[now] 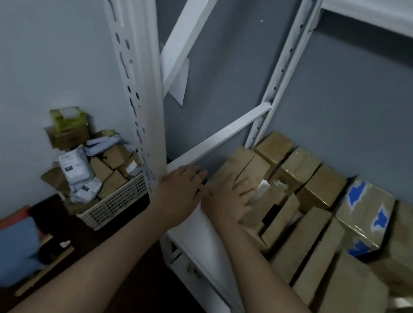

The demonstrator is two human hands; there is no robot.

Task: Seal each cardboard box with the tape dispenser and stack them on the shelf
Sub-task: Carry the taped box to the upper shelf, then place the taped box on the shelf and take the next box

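A brown cardboard box (pixel 237 168) stands at the far left end of the white metal shelf (pixel 206 237), with a dark seam down its top. My right hand (pixel 231 198) lies flat against the box's near face, fingers straight. My left hand (pixel 183 187) rests beside it at the box's left edge, near the shelf's front post, fingers extended. Several taped cardboard boxes (pixel 305 236) fill the shelf to the right, packed close together. No tape dispenser is in view.
A slotted white upright (pixel 135 90) and a diagonal brace (pixel 218 137) frame the shelf's left end. On the floor to the left, a white plastic basket (pixel 113 204) holds small boxes and parcels. Boxes with blue patches (pixel 364 214) sit further right. A red-and-blue object (pixel 6 249) lies at lower left.
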